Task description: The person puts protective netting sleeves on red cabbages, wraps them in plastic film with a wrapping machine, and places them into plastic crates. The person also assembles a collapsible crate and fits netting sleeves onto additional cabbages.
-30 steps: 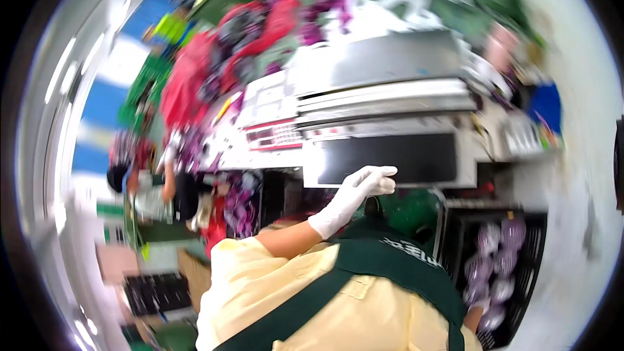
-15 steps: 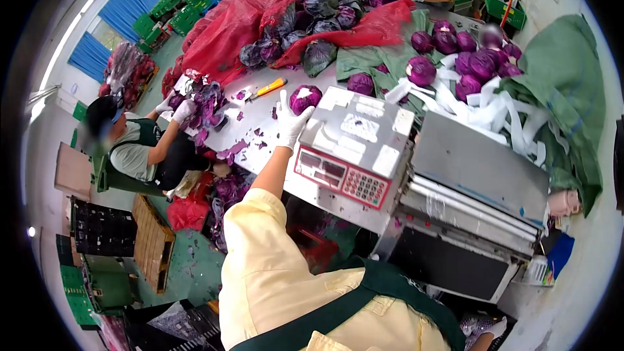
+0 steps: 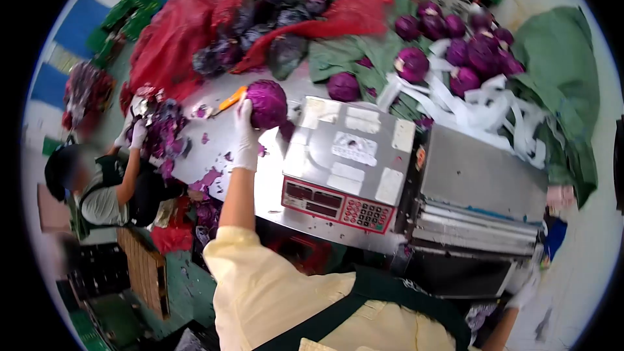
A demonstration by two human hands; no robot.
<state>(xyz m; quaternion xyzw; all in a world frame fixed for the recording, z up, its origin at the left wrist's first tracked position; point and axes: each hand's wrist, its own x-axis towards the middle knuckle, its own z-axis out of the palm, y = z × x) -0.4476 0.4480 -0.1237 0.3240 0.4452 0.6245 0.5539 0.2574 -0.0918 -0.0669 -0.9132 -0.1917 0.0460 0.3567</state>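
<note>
Round, veined cabbage (image 3: 267, 104) in gloved grip (image 3: 245, 136)

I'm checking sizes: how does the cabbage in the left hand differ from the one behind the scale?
The held cabbage is in the left hand; the rear cabbage, behind the scale, is unheld. The held cabbage looks larger in view than the rear cabbage. Both are purple and roundish.

The desk (image 3: 268, 188) looks of shiny metal. The weighing scale (image 3: 323, 170) has a smooth metal plate. The red cabbage (image 3: 267, 104) appears slightly glossy; the pallet (image 3: 142, 266) is of matt wood.
</note>
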